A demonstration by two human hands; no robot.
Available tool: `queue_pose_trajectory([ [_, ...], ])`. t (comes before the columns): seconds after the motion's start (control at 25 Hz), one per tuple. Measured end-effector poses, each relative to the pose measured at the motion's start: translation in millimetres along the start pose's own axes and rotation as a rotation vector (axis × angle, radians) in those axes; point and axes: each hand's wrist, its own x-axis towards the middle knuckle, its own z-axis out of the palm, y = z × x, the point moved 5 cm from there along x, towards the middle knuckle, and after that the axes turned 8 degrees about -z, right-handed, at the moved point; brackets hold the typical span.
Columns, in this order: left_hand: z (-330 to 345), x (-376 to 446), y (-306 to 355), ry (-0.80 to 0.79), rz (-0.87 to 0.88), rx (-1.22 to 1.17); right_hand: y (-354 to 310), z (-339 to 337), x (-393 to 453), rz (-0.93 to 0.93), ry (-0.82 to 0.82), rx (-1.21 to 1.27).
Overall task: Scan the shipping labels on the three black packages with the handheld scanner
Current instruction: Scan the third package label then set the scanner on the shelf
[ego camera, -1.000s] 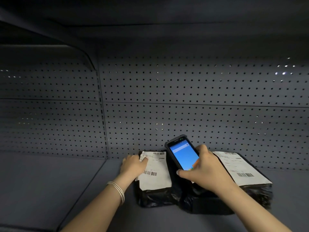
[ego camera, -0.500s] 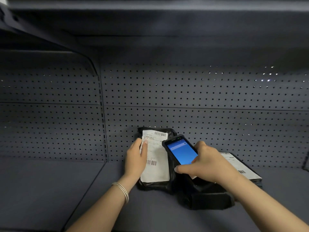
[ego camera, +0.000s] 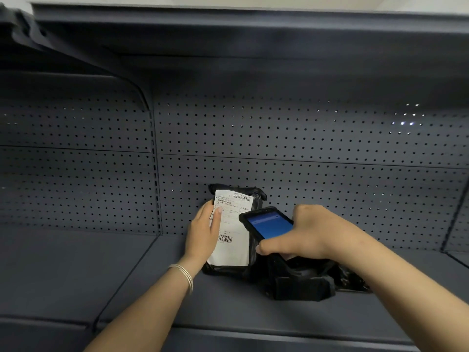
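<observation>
A black package [ego camera: 256, 199] stands nearly upright against the pegboard back, its white shipping label [ego camera: 233, 245] with two barcodes facing me. My left hand [ego camera: 203, 232] grips its left edge, thumb on the label. My right hand [ego camera: 312, 232] holds the black handheld scanner [ego camera: 269, 224], its blue screen lit, just right of the label and touching the package's right side. Another black package [ego camera: 347, 278] lies on the shelf under my right forearm, mostly hidden. I cannot make out a third package.
A dark grey metal shelf [ego camera: 228, 311] carries everything, with a perforated back panel [ego camera: 304, 138] and another shelf overhead [ego camera: 228, 34]. A vertical divider seam [ego camera: 156, 174] splits the bay at left. A silver bracelet [ego camera: 184, 275] circles my left wrist.
My left hand has tipped the left package from lying flat to nearly upright against the back panel. The scanner moved slightly right and lower beside it. The right package's label is now hidden by my arm.
</observation>
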Motion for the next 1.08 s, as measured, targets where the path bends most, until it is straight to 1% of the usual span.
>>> queue_pose_trajectory([
  [0.2, 1, -3, 3, -0.012, -0.028, 0.002, 4, -4, -5, 0.005, -0.011, -0.012],
  [0.56, 3, -3, 7, -0.018, -0.026, 0.014, 8, -8, -15, -0.013, -0.056, -0.015],
  [0.72, 2, -1, 6, 0.001, -0.042, 0.005, 11, -10, -15, -0.007, -0.048, -0.014],
  [0.88, 2, 4, -3, 0.005, -0.157, -0.063, 16, -9, -10, 0.004, -0.030, 0.002],
  [1.08, 13, 9, -25, -0.110, -0.327, -0.025, 19, -5, -3, 0.022, -0.034, 0.037],
])
